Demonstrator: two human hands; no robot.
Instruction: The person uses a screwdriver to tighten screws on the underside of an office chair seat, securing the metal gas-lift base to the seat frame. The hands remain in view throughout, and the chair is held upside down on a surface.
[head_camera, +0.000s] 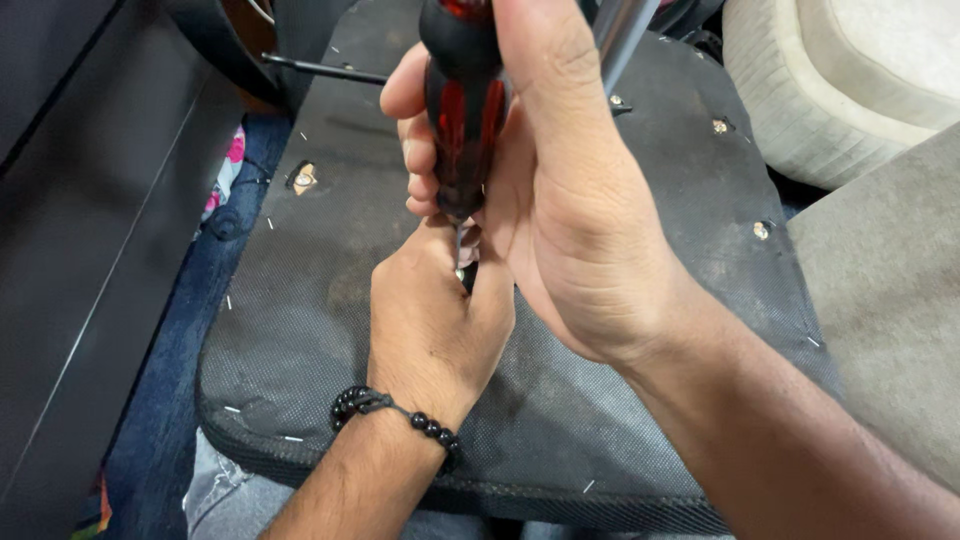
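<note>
- The right hand (560, 190) is gripping the screwdriver (462, 110) fully closed; its long axis is standing near-vertical, tip pointing down.
- The left hand (435, 320), just below, is pinching closed around the tip against the seat pad (320, 300).

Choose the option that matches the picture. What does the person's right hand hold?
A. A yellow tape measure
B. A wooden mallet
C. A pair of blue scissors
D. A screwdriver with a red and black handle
D: the right hand is wrapped around a screwdriver with a red and black handle, its metal tip pointing down to where the left hand steadies it on the dark fabric-covered panel.
</note>
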